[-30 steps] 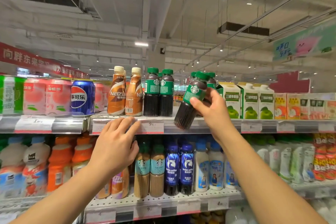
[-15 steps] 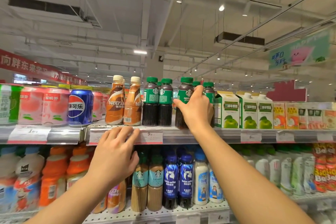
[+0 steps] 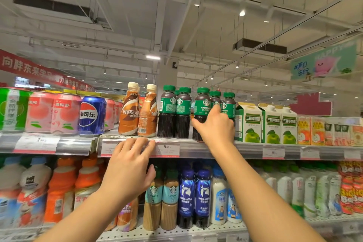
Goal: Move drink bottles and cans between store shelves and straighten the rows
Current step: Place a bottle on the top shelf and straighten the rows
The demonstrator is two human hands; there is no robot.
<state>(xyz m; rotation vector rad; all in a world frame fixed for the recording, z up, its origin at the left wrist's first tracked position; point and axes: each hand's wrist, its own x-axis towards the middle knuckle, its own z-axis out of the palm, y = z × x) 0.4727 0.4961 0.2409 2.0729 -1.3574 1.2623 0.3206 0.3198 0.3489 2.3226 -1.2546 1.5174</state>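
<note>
We face two store shelves of drinks, seen from just below the upper shelf. At far left on it stand a green can, pink peach cans and one blue Pepsi can. Next come two tan Nescafé bottles, then a pair of dark Starbucks bottles with green caps.

Our left hand is raised in front of the lower shelf, its fingers nearly straight and slightly spread, fingertips resting on the price-tag rail of the upper shelf and holding nothing.

Further right, our right hand reaches up to the Americano bottle, which stands upright on the upper shelf beside two more like it. The thumb and fingers curl around its dark lower body.

To the right stand white apple-juice cartons. On the lower shelf below, orange bottles, flat white bottles and blue luckin coffee bottles stand in rows.
</note>
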